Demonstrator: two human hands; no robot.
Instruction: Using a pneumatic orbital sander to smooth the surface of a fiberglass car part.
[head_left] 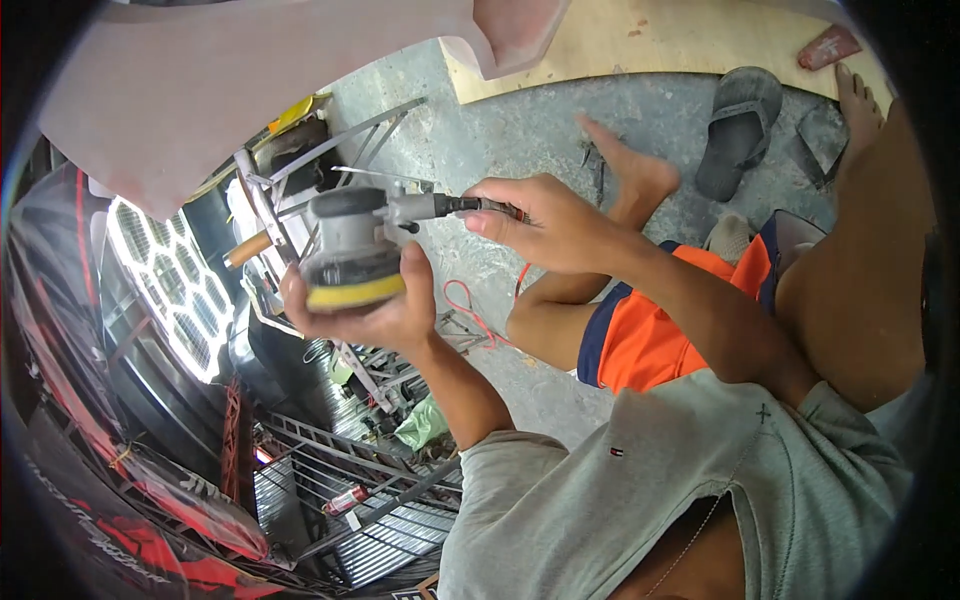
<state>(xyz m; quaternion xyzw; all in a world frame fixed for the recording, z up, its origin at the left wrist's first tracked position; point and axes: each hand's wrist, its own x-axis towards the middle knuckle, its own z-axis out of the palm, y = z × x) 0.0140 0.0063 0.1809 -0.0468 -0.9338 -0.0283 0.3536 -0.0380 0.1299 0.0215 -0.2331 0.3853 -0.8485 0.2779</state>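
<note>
An air-powered orbital sander (352,240), grey and black with a yellow pad, is held up in front of me. My left hand (375,322) cups it from below, fingers and thumb around the yellow pad (355,293). My right hand (545,222) is closed around the hose fitting (490,206) at the end of the sander's grey handle. Part of that fitting is hidden by the fingers. An orange air hose (468,310) loops below, near my bent leg.
A large pale pinkish panel (250,90) spans the upper left, close to the sander. Behind the sander stands a metal frame stand (365,135). A wooden board (600,40), a black flip-flop (738,130) and a dark red block (828,47) lie at the upper right. Lower left is a metal rack (400,510).
</note>
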